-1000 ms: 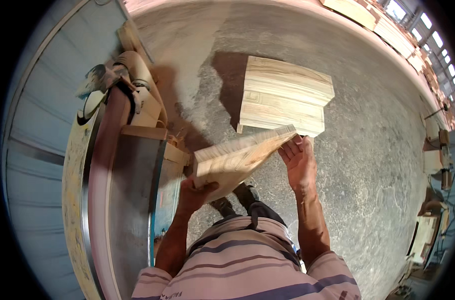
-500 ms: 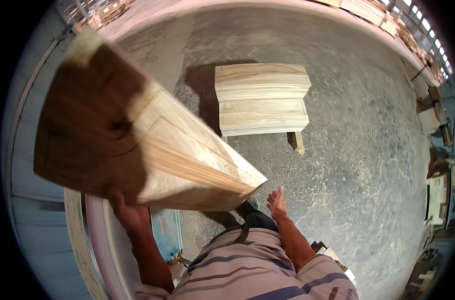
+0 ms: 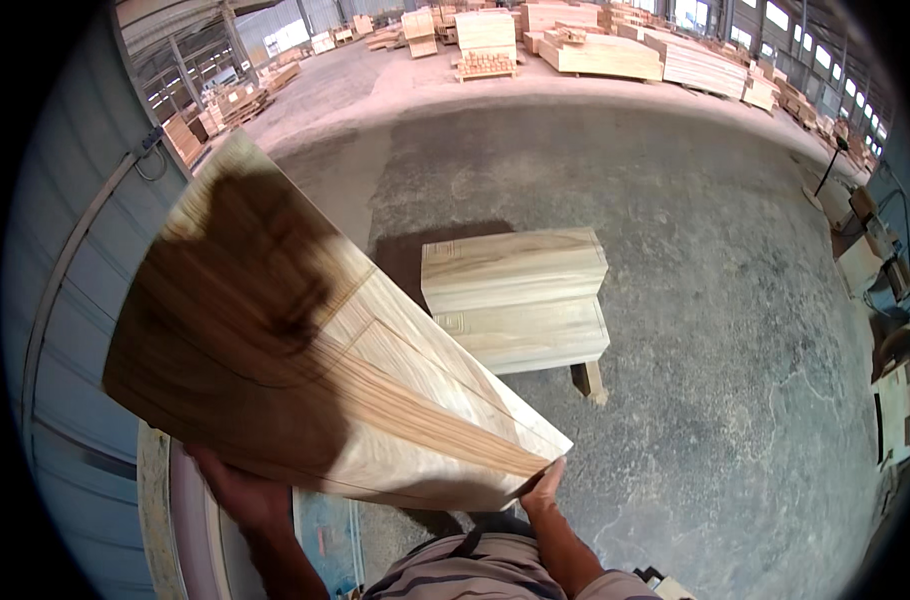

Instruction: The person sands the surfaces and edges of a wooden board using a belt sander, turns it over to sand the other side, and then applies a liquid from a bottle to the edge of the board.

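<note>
I held a broad wooden board (image 3: 315, 350) up in front of me, tilted so its far end rose toward the upper left and its near corner pointed down to the right. My left hand (image 3: 240, 495) gripped it from underneath at the lower left edge; most of that hand was hidden behind the wood, so only the knuckles and wrist showed. My right hand (image 3: 543, 490) touched the near right corner with its fingertips, and I could not tell how far the fingers closed round the edge. A dark shadow covered the upper half of the board, making its grain hard to read there. Beyond it, on the concrete floor (image 3: 695, 250), stood a stack of boards (image 3: 515, 300), its left side cut off by the board I held. At the lower left, a strip of a machine table (image 3: 190, 530) showed, mostly covered. Far stacks of timber (image 3: 595, 50) lined the hall, too small to make out.
</note>
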